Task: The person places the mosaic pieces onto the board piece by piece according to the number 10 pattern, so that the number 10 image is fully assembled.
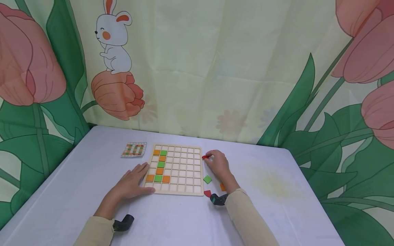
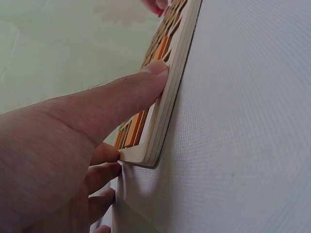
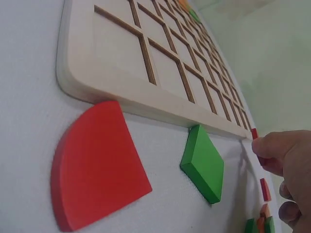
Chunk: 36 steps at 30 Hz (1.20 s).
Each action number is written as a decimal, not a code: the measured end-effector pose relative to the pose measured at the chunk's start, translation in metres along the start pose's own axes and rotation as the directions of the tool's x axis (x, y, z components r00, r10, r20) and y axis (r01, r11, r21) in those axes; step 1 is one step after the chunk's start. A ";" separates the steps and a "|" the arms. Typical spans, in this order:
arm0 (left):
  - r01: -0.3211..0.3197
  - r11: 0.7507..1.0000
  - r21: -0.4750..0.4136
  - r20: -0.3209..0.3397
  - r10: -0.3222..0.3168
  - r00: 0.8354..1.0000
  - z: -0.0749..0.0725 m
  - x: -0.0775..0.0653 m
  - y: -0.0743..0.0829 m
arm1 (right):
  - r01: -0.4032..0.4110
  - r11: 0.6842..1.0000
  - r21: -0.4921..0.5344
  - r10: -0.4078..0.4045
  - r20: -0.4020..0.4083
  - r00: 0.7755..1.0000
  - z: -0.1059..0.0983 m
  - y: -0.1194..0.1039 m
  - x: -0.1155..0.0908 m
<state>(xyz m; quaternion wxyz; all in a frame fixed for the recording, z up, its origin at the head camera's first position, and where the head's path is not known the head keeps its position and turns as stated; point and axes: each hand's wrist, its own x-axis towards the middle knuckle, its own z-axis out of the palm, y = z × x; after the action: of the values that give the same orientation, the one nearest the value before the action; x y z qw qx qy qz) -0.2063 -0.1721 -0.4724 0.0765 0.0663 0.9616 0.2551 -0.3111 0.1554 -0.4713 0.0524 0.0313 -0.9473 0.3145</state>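
A wooden grid board lies on the white-covered table, with several orange and green square tiles set in its left columns. My left hand steadies its near left corner; the thumb lies on the front rim and the other fingers reach along the left side. At the board's far right edge, my right hand pinches a red piece between thumb and fingers. Nearer me along that same side lie a green square tile and a red quarter-circle piece.
A printed pattern card lies left of the board. An orange piece is partly covered by my right wrist. Below the right hand sit another red piece and green ones. A printed curtain hangs behind the table.
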 end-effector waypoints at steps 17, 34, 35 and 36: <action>0.002 1.000 -0.002 0.000 -0.002 1.000 -0.001 0.002 -0.002 | 0.093 0.993 0.079 -0.098 0.057 0.994 0.017 -0.032 0.006; 0.005 1.000 -0.017 0.006 -0.005 1.000 -0.001 0.001 -0.002 | 0.181 0.979 0.089 -0.191 0.116 0.975 0.045 -0.060 0.012; 0.005 1.000 -0.017 0.007 -0.005 1.000 -0.001 0.001 -0.002 | 0.184 0.979 0.093 -0.194 0.117 0.974 0.046 -0.061 0.012; 0.005 1.000 -0.016 0.008 -0.005 1.000 -0.001 0.001 -0.002 | 0.192 0.977 0.093 -0.202 0.117 0.972 0.048 -0.061 0.013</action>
<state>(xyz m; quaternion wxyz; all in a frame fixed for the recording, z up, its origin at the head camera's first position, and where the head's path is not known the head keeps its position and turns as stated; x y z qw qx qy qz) -0.2075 -0.1736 -0.4727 0.0815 0.0644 0.9593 0.2624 -0.3217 0.0773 -0.4714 0.0222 0.1470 -0.9273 0.3435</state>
